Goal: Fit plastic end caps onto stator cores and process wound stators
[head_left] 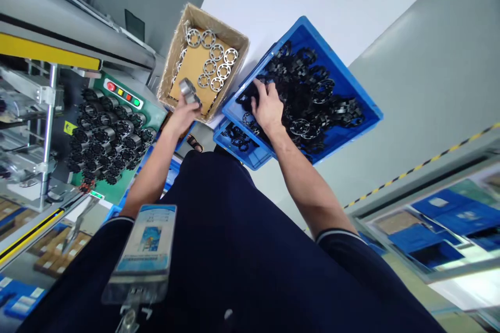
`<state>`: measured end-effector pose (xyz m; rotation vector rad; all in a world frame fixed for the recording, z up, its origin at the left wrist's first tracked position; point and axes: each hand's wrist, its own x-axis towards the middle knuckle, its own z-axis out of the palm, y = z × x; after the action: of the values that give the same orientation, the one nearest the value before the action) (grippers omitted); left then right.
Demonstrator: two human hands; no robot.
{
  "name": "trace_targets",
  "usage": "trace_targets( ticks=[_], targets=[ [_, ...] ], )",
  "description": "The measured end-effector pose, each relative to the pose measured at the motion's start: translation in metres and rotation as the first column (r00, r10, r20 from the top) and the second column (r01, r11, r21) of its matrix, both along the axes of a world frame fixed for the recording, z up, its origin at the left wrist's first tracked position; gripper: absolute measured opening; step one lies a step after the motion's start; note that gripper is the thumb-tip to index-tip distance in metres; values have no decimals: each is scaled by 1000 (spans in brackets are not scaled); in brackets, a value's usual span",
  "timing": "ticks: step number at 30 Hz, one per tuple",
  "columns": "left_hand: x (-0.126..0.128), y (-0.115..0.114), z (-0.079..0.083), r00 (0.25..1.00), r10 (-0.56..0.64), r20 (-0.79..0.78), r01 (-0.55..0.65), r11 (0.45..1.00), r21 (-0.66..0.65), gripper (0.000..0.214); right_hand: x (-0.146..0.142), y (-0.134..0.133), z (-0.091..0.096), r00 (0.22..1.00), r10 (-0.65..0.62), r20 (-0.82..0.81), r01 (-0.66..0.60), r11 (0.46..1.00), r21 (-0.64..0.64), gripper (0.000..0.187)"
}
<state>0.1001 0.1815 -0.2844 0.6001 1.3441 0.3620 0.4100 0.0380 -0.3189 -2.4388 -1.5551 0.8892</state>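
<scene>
Blue plastic marks the landmark: a crate (pixel 353 96) heaped with black rings (pixel 312 93), tilted in view beside a cardboard box (pixel 177 47). Right hand (pixel 266 106) lies flat inside the crate at its near-left corner, fingers spread and pressed down among the black rings; whether any ring is actually gripped cannot be told, since the fingertips are buried in the pile. Left hand (pixel 183 117) sits just left of the crate, at the box's near edge, its fingers closed around a short stack of silvery rings (pixel 188 91) that stands up out of the grip. More silver rings (pixel 213 60) lie flat in rows on a cardboard sheet inside the box. A second, lower crate (pixel 238 140) with a few black parts peeks out beneath the first one's near corner. Farther left of the crate, a green machine panel (pixel 128 94) with coloured buttons carries upright columns of black rings (pixel 105 135). A badge (pixel 146 242) hangs from the dark shirt below.

As a judgement: the silver stack is held only at its base, so its top rings may slide off if the hand tips. Loose black rings may also snag together and drag neighbours over the crate's wall.
</scene>
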Motion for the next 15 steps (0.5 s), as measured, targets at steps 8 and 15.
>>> trace_targets(
  ticks=[8,15],
  targets=[
    [-40,-156,87,961,5,277,33,990,-134,93,9,11,2,995,-94,-27,96,994,60,51],
    [-99,-181,128,915,-3,403,5,1000,-3,121,10,-33,26,965,-252,-74,260,880,398,70]
  ],
)
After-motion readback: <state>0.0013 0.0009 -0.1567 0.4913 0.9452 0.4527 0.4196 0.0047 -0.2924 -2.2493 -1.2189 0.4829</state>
